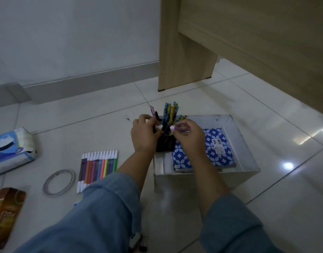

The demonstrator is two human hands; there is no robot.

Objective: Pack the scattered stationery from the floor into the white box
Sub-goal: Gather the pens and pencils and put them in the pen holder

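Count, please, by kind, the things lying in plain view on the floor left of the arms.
Marker set: 1
Tape roll: 1
Tissue pack: 1
Printed pouch: 1
Total: 4
A blue bit by the left sleeve is too hidden to count.

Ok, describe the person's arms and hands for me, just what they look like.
Both arms wear loose blue denim-like sleeves, the left sleeve and right sleeve pushed up, leaving the forearms bare. The left hand and right hand are ungloved; no watch or bracelet shows at either wrist.
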